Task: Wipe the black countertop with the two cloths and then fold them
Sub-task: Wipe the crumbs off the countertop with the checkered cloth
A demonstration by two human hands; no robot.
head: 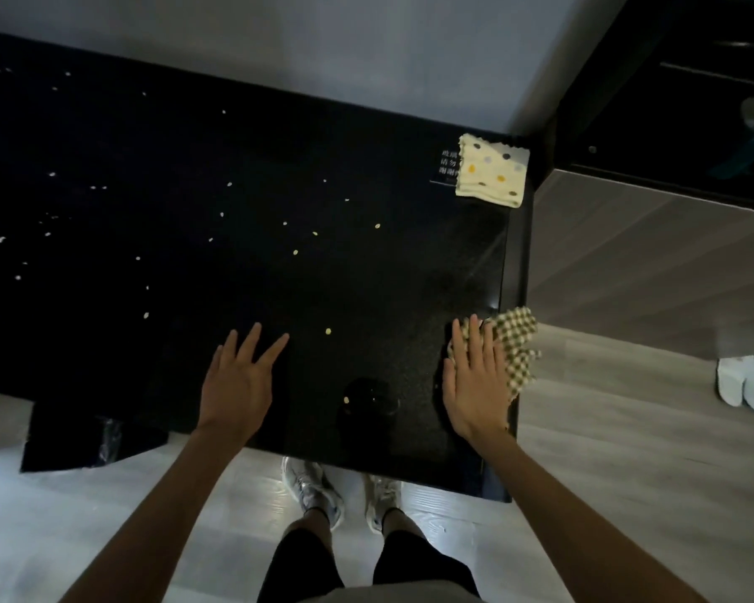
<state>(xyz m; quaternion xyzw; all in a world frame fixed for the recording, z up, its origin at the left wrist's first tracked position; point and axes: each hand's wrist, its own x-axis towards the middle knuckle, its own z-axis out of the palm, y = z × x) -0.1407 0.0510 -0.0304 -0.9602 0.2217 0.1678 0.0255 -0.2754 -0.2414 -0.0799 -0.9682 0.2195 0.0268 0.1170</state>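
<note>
The black countertop (192,167) fills the upper left and carries several small pale grains scattered across it. A green-and-cream checkered cloth (516,341) lies crumpled at the right edge, partly hanging over it. My right hand (475,376) rests flat on that cloth's left part, fingers together and extended. My left hand (240,376) lies palm down on the bare surface near the front edge, fingers spread, holding nothing. A folded cream cloth with coloured dots (492,169) sits at the far right corner, apart from both hands.
White printed lettering (448,163) shows beside the dotted cloth. A dark cabinet (693,102) stands at the right. Pale wooden floor lies below, with my shoes (314,489), a black bag (88,437) at the left and white slippers (745,385) at the right.
</note>
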